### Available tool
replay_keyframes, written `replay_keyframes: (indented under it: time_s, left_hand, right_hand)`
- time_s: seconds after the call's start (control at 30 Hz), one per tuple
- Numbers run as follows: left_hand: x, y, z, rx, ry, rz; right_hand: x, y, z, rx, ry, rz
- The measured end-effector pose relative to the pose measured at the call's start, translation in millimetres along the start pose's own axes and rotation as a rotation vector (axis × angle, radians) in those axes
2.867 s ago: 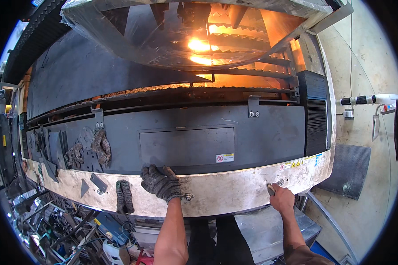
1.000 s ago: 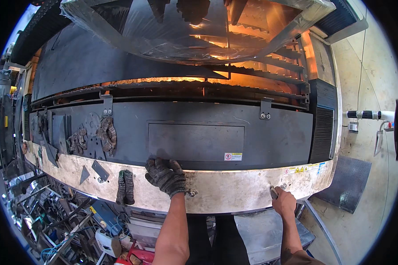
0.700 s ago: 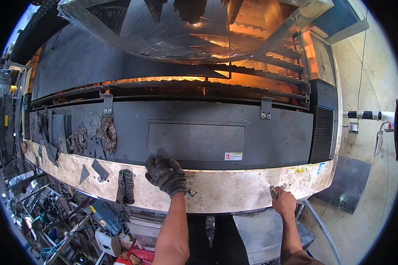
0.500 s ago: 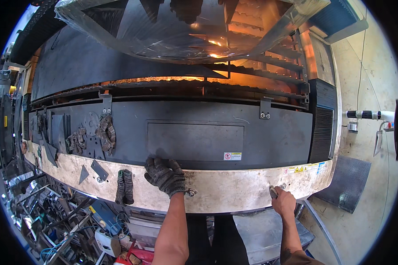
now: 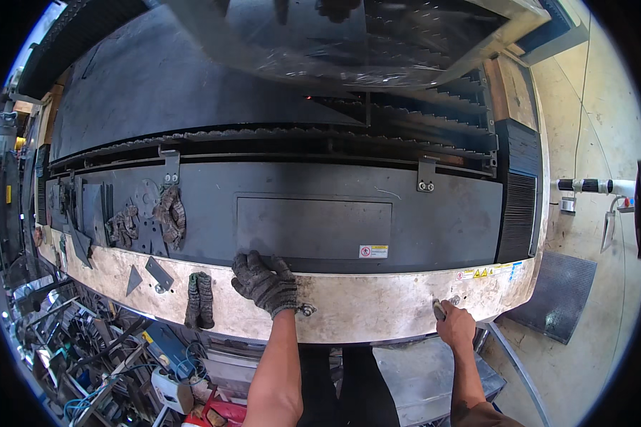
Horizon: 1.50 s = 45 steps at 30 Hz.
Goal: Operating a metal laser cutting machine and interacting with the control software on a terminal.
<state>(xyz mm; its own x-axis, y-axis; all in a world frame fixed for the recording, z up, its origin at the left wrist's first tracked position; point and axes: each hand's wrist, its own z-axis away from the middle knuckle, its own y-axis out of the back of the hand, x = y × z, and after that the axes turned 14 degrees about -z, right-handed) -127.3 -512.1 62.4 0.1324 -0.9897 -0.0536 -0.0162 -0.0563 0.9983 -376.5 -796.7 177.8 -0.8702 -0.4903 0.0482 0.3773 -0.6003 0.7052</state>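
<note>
While the left hand (image 5: 266,282) in its dark knit glove lies flat on the inner edge of the pale, scuffed ledge (image 5: 377,313), its fingers are spread and point away from the body toward the grey panel (image 5: 313,228) set into the dark machine front. That panel is the nearest thing ahead of those fingertips: it starts just beyond them and runs with its long axis left to right, parallel to the ledge, most of its length lying to the right of the glove. A small metal knob (image 5: 307,309) sits on the ledge just beside the wrist of the glove, on its right. The bare right hand (image 5: 454,326) is well apart, far along the ledge to the right, curled with its fingers pressed together around a small button or switch (image 5: 439,309) at the ledge front; whether it presses or only rests there I cannot tell. Of the two, the left hand is much the nearer to the panel, the right being past its right end and lower. A spare pair of gloves (image 5: 199,300) hangs over the ledge just left of the gloved hand, and flat metal cut-outs (image 5: 157,273) lie further left.
</note>
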Motion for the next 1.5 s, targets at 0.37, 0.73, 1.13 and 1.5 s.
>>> replay_keyframes:
  time_s: [0.37, 0.73, 1.13, 1.5]
  left_hand:
    - [1, -1, 2, 0.05, -0.018, -0.036]
    - [0, -4, 1, 0.015, 0.005, -0.016]
    - [-2, -7, 2, 0.03, -0.009, -0.038]
    - [-2, -5, 2, 0.016, -0.012, -0.051]
  right_hand:
    - [0, 1, 2, 0.01, 0.05, 0.042]
    - [1, -1, 2, 0.012, 0.046, 0.026]
    - [-1, -1, 3, 0.012, 0.047, 0.06]
    - [-4, 1, 2, 0.01, 0.023, 0.044]
